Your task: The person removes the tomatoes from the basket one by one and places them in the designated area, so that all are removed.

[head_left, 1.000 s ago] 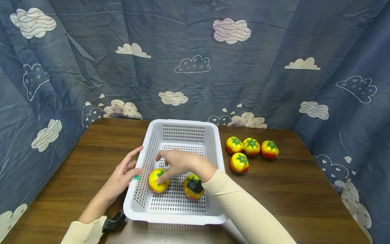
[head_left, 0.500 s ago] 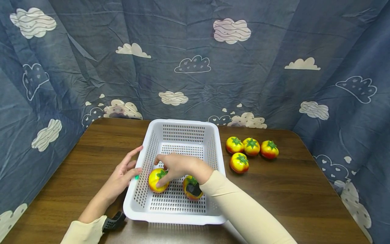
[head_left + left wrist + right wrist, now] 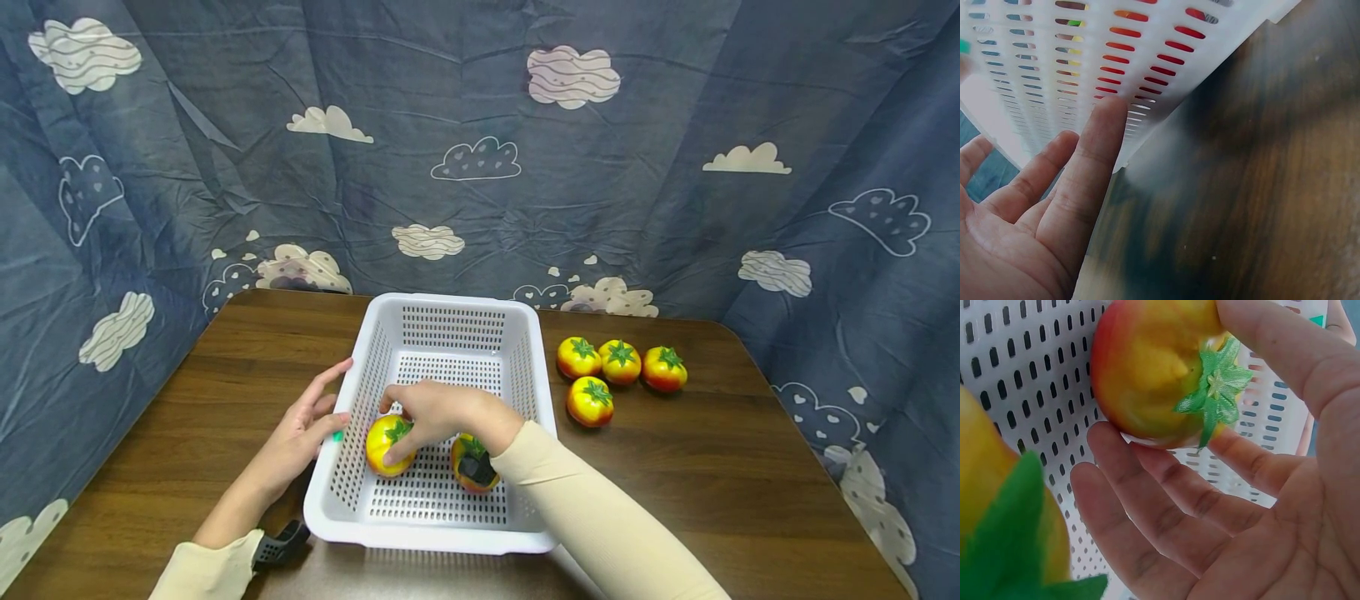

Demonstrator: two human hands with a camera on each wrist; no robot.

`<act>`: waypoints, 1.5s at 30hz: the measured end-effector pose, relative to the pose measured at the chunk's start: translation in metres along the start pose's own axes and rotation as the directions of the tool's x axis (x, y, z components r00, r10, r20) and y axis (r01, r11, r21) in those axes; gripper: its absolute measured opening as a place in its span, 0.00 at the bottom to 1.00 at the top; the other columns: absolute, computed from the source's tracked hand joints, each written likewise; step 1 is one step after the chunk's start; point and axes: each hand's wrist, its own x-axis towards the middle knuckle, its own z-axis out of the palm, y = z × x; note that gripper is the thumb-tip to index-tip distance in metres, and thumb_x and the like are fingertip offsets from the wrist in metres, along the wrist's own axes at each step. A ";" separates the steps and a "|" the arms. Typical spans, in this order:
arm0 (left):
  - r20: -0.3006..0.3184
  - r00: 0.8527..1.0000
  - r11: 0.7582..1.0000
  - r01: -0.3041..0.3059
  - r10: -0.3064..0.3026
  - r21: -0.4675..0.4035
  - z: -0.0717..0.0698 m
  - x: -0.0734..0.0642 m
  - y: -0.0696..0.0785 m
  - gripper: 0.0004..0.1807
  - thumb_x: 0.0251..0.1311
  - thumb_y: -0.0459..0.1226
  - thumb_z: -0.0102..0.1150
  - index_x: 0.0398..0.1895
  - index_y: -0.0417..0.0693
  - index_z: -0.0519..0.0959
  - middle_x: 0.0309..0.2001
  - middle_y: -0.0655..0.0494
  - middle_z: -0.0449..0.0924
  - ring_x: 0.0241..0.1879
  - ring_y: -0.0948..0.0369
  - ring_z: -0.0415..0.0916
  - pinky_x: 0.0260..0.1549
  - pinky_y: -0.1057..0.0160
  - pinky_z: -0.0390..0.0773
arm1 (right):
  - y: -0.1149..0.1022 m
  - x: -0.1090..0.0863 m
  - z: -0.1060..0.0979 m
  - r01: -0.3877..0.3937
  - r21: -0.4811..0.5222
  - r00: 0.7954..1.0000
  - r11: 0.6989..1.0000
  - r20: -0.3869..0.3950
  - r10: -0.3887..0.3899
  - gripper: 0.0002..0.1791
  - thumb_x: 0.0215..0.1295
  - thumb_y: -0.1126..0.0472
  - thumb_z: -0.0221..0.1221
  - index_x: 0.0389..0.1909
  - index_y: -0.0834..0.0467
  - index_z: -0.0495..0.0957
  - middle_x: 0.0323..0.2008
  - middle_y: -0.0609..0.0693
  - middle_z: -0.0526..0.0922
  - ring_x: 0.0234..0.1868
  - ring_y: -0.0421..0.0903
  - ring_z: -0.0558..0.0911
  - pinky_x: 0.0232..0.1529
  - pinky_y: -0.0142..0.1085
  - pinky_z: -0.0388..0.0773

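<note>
A white perforated plastic basket (image 3: 431, 540) stands on the wooden table with two yellow-red toy tomatoes in it. My right hand (image 3: 442, 412) reaches over its right side and holds the left toy tomato (image 3: 379, 450), thumb on one side and fingers on the other. In the right wrist view that tomato (image 3: 1154, 369) shows its green leafy top, close to the basket floor. The second toy tomato (image 3: 459, 454) lies under my right wrist, partly covered. My left hand (image 3: 296, 437) rests against the basket's left side; straight fingers (image 3: 1097, 150) touch the outer wall.
Several more toy tomatoes (image 3: 589, 402) sit on the table (image 3: 720, 467) right of the basket. A small green mark (image 3: 338, 436) is on the basket's left rim by my left thumb. A blue cloud-print curtain (image 3: 480, 217) hangs behind the table.
My right hand has shifted slightly left, and its fingers have come around the far side of the left toy tomato. The left hand and the basket have stayed in place.
</note>
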 end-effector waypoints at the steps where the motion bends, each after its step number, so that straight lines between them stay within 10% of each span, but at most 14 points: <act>1: 0.000 1.000 1.000 0.000 0.000 0.000 0.000 0.000 0.000 0.36 0.75 0.38 0.49 0.80 0.66 0.48 0.67 0.29 0.66 0.50 0.50 0.85 0.36 0.46 0.88 | 0.000 0.000 0.000 -0.001 0.005 1.000 1.000 0.002 0.001 0.34 0.53 0.41 0.73 0.57 0.50 0.73 0.44 0.44 0.83 0.42 0.39 0.79 0.47 0.30 0.79; 45: -0.002 1.000 1.000 -0.001 0.001 0.004 0.002 0.000 0.000 0.36 0.75 0.38 0.49 0.80 0.65 0.48 0.67 0.31 0.68 0.48 0.56 0.85 0.37 0.48 0.89 | 0.000 -0.003 -0.004 0.021 0.049 1.000 0.999 0.014 -0.022 0.27 0.54 0.43 0.70 0.51 0.49 0.73 0.38 0.41 0.82 0.37 0.38 0.80 0.38 0.27 0.79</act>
